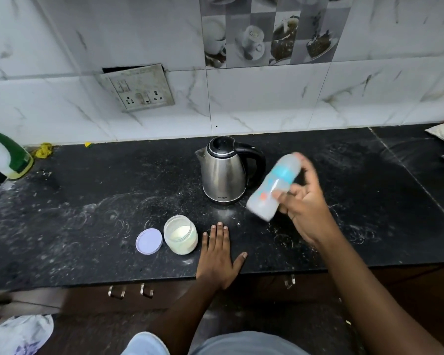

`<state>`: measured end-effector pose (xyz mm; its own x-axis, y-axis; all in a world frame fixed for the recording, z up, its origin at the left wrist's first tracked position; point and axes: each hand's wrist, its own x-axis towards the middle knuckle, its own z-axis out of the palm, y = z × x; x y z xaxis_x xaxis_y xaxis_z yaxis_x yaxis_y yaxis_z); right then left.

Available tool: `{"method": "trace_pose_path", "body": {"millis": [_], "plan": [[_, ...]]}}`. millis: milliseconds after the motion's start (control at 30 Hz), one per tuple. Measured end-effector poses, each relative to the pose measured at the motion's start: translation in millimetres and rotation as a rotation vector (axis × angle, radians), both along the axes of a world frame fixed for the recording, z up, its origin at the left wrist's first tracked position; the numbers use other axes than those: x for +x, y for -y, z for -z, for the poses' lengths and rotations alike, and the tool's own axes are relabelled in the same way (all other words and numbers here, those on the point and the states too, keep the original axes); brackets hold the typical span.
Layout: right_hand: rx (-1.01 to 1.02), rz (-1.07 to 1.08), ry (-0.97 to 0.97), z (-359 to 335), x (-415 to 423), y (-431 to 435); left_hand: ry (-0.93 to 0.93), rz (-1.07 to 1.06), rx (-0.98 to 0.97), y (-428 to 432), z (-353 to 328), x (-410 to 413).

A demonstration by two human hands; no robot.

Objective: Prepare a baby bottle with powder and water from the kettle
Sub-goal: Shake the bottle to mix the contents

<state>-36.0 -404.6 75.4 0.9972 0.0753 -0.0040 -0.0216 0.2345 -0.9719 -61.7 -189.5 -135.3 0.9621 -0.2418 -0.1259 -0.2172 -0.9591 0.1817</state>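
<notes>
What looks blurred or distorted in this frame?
Head view: the baby bottle and the right hand gripping it are motion-blurred; the kettle, powder jar and flat left hand are sharp. Head view: the wide-angle lens bows the countertop edge and wall tiles.

I face a black speckled stone worktop (100, 201), smeared with white dust. Behind it my wall (267, 103) is white, grey-veined tile, with picture tiles (267, 34) of cups and a grimy socket plate (139, 89) sitting askew. Below are dark cabinet fronts with metal handles (117, 292).
</notes>
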Motion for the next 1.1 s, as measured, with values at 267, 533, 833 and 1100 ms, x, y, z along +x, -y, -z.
{"method": "trace_pose_path", "body": {"millis": [267,533,833,1100], "plan": [[0.082,0.010,-0.036,7,-3,-1,-0.005,-0.002,0.002,1,0,-1],[0.026,-0.008,-0.003,7,-2,-5,-0.035,-0.006,0.038,2,-1,0],[-0.018,-0.093,-0.009,12,-11,-12,-0.042,-0.012,0.042,2,-5,-2],[-0.019,-0.088,-0.033,5,-13,-4,-0.037,-0.015,0.047,2,-3,-1]]}}
